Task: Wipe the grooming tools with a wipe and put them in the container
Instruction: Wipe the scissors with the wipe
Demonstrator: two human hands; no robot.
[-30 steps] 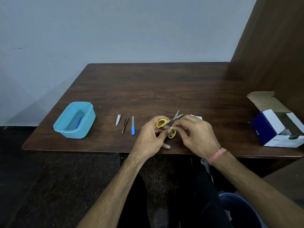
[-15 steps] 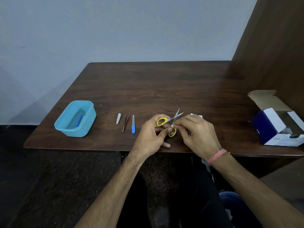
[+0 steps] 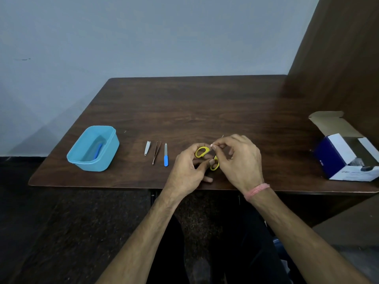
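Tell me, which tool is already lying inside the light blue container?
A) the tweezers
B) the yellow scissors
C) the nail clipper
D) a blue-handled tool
D: a blue-handled tool lies in the light blue container, while the nail clipper and tweezers lie on the table and the hands hold the yellow scissors.

No readable text anywhere. Only faint dark print on the white side of the blue-and-white box (image 3: 352, 173) at the desk's right edge, too small to read.

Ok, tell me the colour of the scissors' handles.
Yellow; the scissors show best in the head view, held in the left hand.
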